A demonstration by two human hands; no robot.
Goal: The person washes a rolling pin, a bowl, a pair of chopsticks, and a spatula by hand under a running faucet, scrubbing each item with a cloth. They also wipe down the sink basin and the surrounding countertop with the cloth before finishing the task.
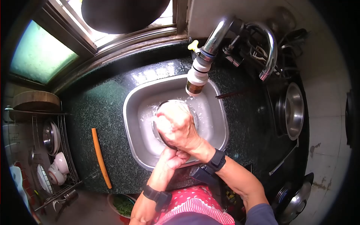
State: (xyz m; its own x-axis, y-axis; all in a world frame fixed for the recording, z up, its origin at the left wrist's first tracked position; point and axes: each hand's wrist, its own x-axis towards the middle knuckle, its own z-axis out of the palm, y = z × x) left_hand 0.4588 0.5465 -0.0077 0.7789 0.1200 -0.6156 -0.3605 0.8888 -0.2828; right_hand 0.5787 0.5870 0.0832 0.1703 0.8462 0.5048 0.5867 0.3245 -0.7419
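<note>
Steel-grey sink (126, 108), set into a dark stone counter (80, 146), and down inside it sits the round bowl (164, 142), mostly covered by two bare hands. Right hand (176, 122) lies over the top, knuckles up, fingertips out of sight, so I can't tell whether it grips anything. Left hand (174, 159) tucks in at the bowl's near edge, just below the right one, fingers curled, and what they close on doesn't show. Bright droplets dot the sink floor; a white tap nozzle (197, 77) hangs just beyond the bowl. Well off to the left, an orange stick (101, 157) lies on the counter. My read on the step: close handwork at the bowl, and any next move calls for a steady hold on that rim.
</note>
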